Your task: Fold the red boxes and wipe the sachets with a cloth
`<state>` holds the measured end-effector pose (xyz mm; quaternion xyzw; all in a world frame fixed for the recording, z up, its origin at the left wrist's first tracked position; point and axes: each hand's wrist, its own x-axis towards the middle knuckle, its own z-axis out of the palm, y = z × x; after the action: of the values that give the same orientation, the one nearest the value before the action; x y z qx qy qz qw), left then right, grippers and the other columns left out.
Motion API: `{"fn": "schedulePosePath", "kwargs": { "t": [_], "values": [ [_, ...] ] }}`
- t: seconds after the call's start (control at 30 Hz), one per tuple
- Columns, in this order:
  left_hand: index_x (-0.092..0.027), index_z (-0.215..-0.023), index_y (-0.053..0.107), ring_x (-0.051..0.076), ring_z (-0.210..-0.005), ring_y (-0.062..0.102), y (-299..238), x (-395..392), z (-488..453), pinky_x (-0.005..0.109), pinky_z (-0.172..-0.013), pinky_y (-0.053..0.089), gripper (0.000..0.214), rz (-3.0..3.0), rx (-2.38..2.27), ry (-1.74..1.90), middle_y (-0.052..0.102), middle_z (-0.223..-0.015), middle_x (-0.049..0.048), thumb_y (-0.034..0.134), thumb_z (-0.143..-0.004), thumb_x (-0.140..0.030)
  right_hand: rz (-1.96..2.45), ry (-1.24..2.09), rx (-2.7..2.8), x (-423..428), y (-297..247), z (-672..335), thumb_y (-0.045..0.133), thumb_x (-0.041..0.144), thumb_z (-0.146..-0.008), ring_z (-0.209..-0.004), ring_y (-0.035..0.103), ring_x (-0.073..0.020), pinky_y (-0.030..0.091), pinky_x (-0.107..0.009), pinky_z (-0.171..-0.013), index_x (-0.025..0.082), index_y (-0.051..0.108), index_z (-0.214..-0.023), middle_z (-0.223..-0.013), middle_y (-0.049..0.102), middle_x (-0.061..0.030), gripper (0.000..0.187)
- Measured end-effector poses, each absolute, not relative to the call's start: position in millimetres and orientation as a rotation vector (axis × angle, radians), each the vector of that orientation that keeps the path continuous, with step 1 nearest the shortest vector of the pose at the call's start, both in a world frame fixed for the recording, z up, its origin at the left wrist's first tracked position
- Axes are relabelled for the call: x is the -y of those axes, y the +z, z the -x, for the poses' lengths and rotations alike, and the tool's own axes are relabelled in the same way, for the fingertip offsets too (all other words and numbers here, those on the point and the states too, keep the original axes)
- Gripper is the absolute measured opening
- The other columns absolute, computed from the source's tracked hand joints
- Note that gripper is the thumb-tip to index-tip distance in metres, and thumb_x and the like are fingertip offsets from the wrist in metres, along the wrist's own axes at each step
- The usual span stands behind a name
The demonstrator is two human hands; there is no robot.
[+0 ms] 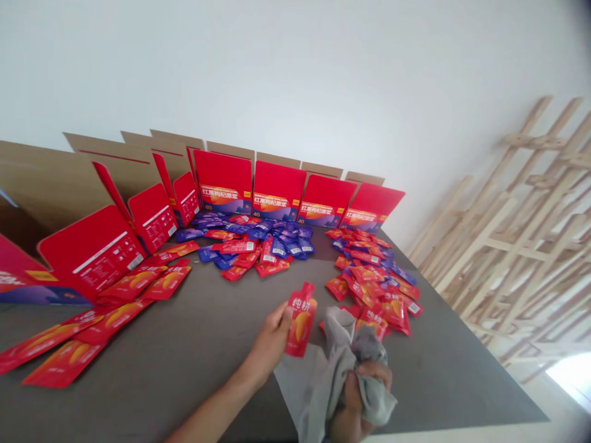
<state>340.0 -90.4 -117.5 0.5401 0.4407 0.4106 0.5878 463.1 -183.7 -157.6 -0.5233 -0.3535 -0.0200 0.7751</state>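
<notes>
My left hand [272, 338] pinches a red pouch [301, 323] with an orange fruit picture by its left edge, holding it upright over the grey table [221, 326]. Bunched in my closed right hand [357, 394] is a grey cloth [318, 381], part of it hanging down in front of me. The cloth comes close to the pouch's lower right side; whether they touch I cannot tell. Just beyond my right hand lies a heap of red pouches [369, 286], with some purple ones among them.
Open red cartons [226, 175] line the back and left of the table. Before them lies a pile of purple and red pouches [258, 240]. More red pouches [111, 317] are laid out at the left. Wooden racks [503, 246] lean against the wall at the right.
</notes>
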Motion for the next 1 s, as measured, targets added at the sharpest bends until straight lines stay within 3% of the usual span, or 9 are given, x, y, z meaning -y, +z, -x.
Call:
{"fn": "schedulePosePath", "kwargs": {
  "t": [0.17,0.3,0.53,0.6,0.7,0.77,0.83,0.9,1.0],
  "values": [
    [-0.009,-0.143,0.056,0.027,-0.138,0.058,-125,39,-383,0.041,-0.119,0.039,0.049,-1.483,-1.133,0.796,0.061,-0.148,0.0188,0.042,-0.099,-0.024,1.054,-0.089,0.989,195,-178,-459,0.074,0.04,-0.089,-0.064,0.063,-0.0181,0.044,-0.031,-0.064,0.023,0.059,-0.079,-0.075,0.068,0.0005,0.025],
    [-0.003,-0.147,0.053,0.031,-0.149,0.045,-127,29,-402,0.044,-0.125,0.031,0.059,-1.578,-1.085,0.709,0.048,-0.158,0.0238,0.054,-0.09,-0.019,1.09,-0.094,1.081,192,-173,-464,0.071,0.039,-0.092,-0.059,0.061,-0.016,0.042,-0.028,-0.058,0.022,0.06,-0.078,-0.069,0.064,0.0032,0.024],
    [-0.017,-0.133,0.07,0.033,-0.148,0.047,-112,32,-356,0.047,-0.125,0.031,0.054,-1.78,-0.989,0.743,0.058,-0.152,0.0158,0.068,-0.079,-0.026,1.152,0.018,1.046,196,-171,-454,0.072,0.038,-0.088,-0.053,0.051,-0.0147,0.037,-0.029,-0.057,0.023,0.06,-0.079,-0.063,0.056,0.0052,0.021],
    [-0.02,-0.125,0.074,0.034,-0.139,0.058,-98,29,-318,0.049,-0.121,0.038,0.045,-1.922,-1.037,0.796,0.066,-0.143,0.0159,0.067,-0.082,-0.03,1.194,0.099,0.979,199,-170,-447,0.071,0.039,-0.088,-0.056,0.053,-0.0158,0.038,-0.03,-0.061,0.024,0.059,-0.079,-0.066,0.057,0.0041,0.021],
    [-0.017,-0.112,0.078,0.036,-0.126,0.066,-72,20,-242,0.051,-0.116,0.042,0.036,-2.087,-1.45,0.806,0.076,-0.124,0.0169,0.061,-0.087,-0.037,1.232,0.132,0.974,202,-167,-442,0.071,0.039,-0.087,-0.062,0.056,-0.0175,0.04,-0.031,-0.066,0.023,0.06,-0.079,-0.069,0.059,0.0022,0.021],
    [-0.007,-0.116,0.074,0.042,-0.133,0.058,-57,10,-186,0.056,-0.114,0.041,0.044,-2.067,-1.891,0.71,0.071,-0.129,0.019,0.051,-0.093,-0.037,1.245,0.131,1.009,202,-165,-442,0.071,0.038,-0.087,-0.063,0.056,-0.0178,0.041,-0.031,-0.066,0.023,0.06,-0.079,-0.07,0.059,0.0017,0.02],
    [0.003,-0.12,0.068,0.055,-0.143,0.039,-53,-2,-134,0.071,-0.111,0.034,0.053,-1.942,-2.148,0.717,0.064,-0.135,0.0255,0.044,-0.095,-0.038,1.256,0.14,1.043,202,-163,-442,0.071,0.038,-0.087,-0.062,0.056,-0.0178,0.041,-0.03,-0.066,0.023,0.061,-0.078,-0.069,0.059,0.0014,0.021],
    [-0.005,-0.103,0.073,0.057,-0.144,0.036,-60,-16,-95,0.071,-0.107,0.037,0.048,-1.76,-2.418,0.678,0.067,-0.133,0.0255,0.055,-0.089,-0.048,1.272,0.143,1.065,202,-163,-441,0.07,0.039,-0.088,-0.062,0.056,-0.0183,0.042,-0.031,-0.065,0.022,0.061,-0.078,-0.069,0.06,0.0008,0.022],
    [-0.009,-0.093,0.076,0.061,-0.139,0.043,-83,-34,-64,0.074,-0.1,0.041,0.057,-1.685,-2.488,0.599,0.069,-0.123,0.034,0.067,-0.076,-0.063,1.281,0.132,1.081,201,-163,-439,0.068,0.04,-0.089,-0.06,0.055,-0.0181,0.043,-0.031,-0.063,0.022,0.061,-0.077,-0.067,0.059,0.0005,0.023]
  ]
}}
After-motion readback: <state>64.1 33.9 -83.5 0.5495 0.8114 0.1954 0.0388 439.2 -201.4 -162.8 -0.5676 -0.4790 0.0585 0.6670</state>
